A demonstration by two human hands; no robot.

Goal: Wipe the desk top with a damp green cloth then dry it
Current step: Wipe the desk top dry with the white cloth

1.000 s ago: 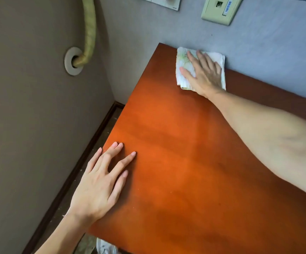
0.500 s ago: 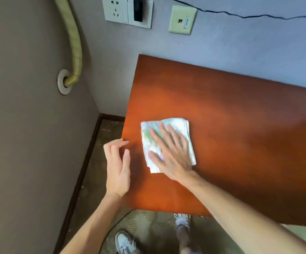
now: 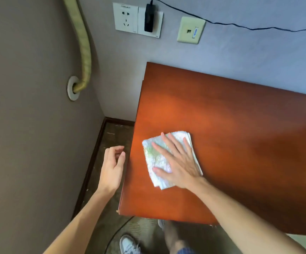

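A reddish-brown wooden desk top (image 3: 230,125) fills the right of the head view. A folded whitish cloth with pale green patches (image 3: 153,160) lies near the desk's left edge. My right hand (image 3: 177,160) presses flat on the cloth, fingers spread, covering its right half. My left hand (image 3: 112,165) hangs in the air just left of the desk's edge, over the floor, fingers loosely curled and holding nothing.
The desk stands against a grey wall with a socket plate (image 3: 125,17), a black plug (image 3: 148,17) with a cable, and a beige data outlet (image 3: 190,30). A yellowish hose (image 3: 85,52) enters the left wall. Shoes (image 3: 129,244) and floor show below.
My right hand slid the cloth from the far left corner back toward the near left part of the desk. My left hand lifted off the desk and moved out past its left edge.
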